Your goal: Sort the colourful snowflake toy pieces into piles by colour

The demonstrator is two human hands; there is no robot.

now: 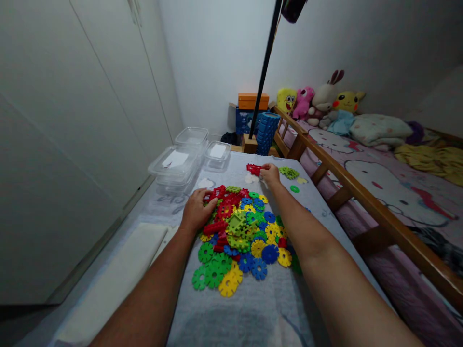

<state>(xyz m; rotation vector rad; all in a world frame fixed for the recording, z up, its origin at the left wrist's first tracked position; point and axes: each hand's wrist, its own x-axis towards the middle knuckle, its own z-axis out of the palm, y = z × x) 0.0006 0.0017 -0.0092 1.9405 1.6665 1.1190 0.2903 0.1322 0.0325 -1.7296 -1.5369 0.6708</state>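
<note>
Leftmost, lidded clear containers stand on the cloth-covered bench beyond and left of the heap of plastic pieces, probably to leave reaching room. The left hand lies palm down at the heap's left edge, forearm slanting inward, fingers half curled over red pieces; whether they grip one cannot be told. Beyond the heap lies a red group, its separation seemingly keeping colours distinct; the right hand pinches its right end with narrowed fingers, arm extended past the heap's right side. Lime-green pieces rest beyond the heap, rightward.
</note>
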